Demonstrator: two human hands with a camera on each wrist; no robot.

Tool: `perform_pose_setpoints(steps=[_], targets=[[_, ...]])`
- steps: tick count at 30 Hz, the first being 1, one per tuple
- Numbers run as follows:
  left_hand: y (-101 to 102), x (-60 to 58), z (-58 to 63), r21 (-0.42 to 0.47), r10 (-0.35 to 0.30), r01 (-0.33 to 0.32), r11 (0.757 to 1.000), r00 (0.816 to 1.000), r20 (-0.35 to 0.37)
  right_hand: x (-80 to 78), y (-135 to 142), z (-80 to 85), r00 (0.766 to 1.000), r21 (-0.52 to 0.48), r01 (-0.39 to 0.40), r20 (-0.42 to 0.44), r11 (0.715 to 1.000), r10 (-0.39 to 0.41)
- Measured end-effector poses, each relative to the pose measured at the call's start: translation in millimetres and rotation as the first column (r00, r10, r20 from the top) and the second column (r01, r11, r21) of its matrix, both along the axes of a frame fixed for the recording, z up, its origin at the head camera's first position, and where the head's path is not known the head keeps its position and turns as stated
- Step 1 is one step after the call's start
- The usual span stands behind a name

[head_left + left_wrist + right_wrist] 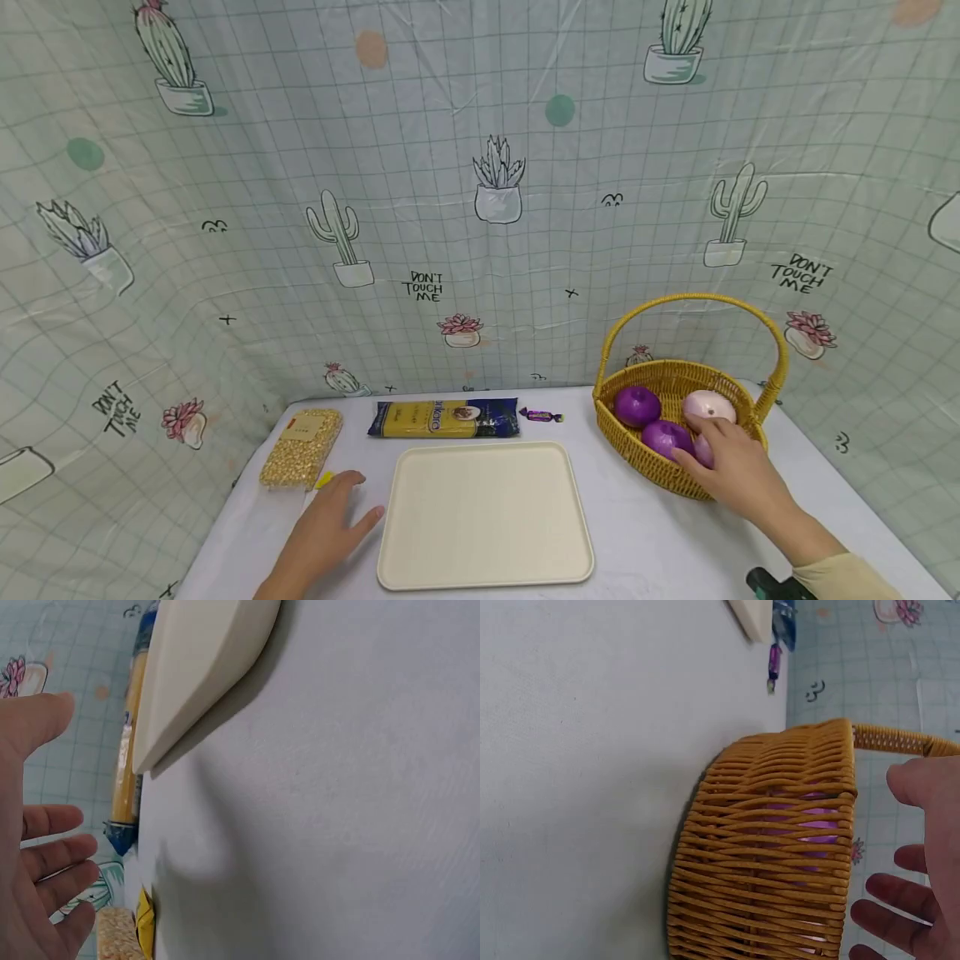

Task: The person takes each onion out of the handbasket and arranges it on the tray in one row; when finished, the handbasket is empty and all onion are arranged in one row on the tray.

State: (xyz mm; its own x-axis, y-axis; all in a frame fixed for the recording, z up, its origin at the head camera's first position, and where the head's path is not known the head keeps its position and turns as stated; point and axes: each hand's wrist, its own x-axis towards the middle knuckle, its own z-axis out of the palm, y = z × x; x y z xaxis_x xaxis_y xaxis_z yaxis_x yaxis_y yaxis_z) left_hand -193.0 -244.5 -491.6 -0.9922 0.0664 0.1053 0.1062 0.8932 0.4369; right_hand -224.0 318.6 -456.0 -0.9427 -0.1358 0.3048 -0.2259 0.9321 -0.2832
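Observation:
My right hand (731,471) is over the front right of a yellow wicker basket (652,475), its fingers spread and loosely bent near the onions. Inside are two dark purple onions, one at the back left (637,407) and one nearer the front, a pale pink onion (708,405), and a pinkish one (703,451) partly hidden by the hand. In the right wrist view, the fingers (904,896) hold nothing beside the basket's rim. My left hand (318,529), fingers apart and empty, hovers left of a cream tray (483,517). A small yellow packet (145,924) lies near it.
A bag of yellow kernels (303,450) lies at the back left. Behind the tray are a blue and yellow pasta packet (444,418) and a purple-wrapped candy (542,415). The basket's tall handle (693,297) arches upward. A patterned cloth (487,250) hangs behind the table.

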Motion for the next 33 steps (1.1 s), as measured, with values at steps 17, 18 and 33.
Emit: perform_pose_setpoints(steps=[17,18,33], targets=[[0.8,9.2,-14.5,0.244,-0.069,0.022,0.970,0.980,0.186,-5.9,8.2,-3.6,0.999,-0.085,-0.007,0.040,0.996,0.010],[0.0,9.2,-15.7,0.252,-0.072,0.023,0.967,0.980,0.187,-6.2,8.4,-4.0,0.999,-0.091,-0.010,0.036,0.996,0.013],[-0.8,1.0,-26.8,0.274,-0.092,0.036,0.961,0.976,0.196,-15.3,13.6,-10.8,0.998,-0.141,-0.038,0.038,0.989,0.044]])
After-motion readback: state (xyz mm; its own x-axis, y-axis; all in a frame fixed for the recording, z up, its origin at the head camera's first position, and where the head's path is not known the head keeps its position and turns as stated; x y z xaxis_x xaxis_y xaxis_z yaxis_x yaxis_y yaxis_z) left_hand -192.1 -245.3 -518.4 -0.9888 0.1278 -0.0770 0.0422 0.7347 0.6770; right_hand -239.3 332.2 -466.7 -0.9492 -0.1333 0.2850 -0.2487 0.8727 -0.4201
